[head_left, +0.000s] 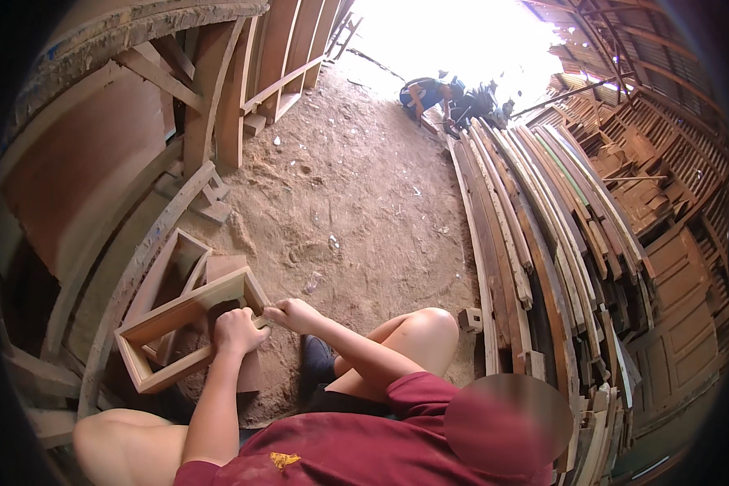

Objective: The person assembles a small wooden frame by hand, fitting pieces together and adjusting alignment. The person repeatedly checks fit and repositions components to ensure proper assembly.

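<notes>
One wooden frame (182,304), near left, is clasped along its near side by the left hand (239,330); the right hand (296,316) curls at one corner, its exact hold unclear.

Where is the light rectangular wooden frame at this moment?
In the head view, the wooden frame is at lower left, with the left hand and right hand at its right end.
</notes>
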### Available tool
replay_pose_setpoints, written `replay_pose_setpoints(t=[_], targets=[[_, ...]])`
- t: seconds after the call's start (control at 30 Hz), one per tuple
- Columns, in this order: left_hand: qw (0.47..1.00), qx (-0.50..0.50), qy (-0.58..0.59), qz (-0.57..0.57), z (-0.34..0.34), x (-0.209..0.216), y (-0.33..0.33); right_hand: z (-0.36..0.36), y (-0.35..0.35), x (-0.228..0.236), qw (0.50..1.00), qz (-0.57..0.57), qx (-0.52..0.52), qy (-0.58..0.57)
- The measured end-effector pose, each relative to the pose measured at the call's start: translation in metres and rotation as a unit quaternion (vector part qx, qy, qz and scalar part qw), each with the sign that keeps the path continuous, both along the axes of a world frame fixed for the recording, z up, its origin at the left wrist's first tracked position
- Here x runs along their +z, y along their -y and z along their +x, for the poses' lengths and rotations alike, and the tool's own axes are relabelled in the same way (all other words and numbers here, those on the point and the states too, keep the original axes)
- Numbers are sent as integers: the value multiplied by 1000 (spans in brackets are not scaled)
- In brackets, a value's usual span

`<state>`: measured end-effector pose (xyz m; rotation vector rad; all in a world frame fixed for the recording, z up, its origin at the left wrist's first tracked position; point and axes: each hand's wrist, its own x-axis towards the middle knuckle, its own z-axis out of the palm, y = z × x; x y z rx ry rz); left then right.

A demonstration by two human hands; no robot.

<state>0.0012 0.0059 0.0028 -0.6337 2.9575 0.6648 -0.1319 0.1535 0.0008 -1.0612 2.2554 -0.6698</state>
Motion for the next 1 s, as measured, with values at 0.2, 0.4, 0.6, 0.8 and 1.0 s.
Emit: replay_pose_setpoints(t=[0.2, 0.4, 0.6, 0.8, 1.0], targets=[[1000, 3, 13, -1, 2, 15, -2, -6, 1, -10, 999, 22, -6, 24], [999, -2, 38, 9, 0, 18, -6, -11, 3, -12, 1000, 10, -12, 21], [1000, 1, 2, -1, -4, 10, -5, -13, -10, -17, 997, 3, 23, 73], [999, -4, -30, -10, -3, -4, -5, -15, -6, -30, 999, -2, -22, -29], [999, -3, -6, 36, 2, -4, 3, -12, -8, 3, 996, 79, 47, -15]])
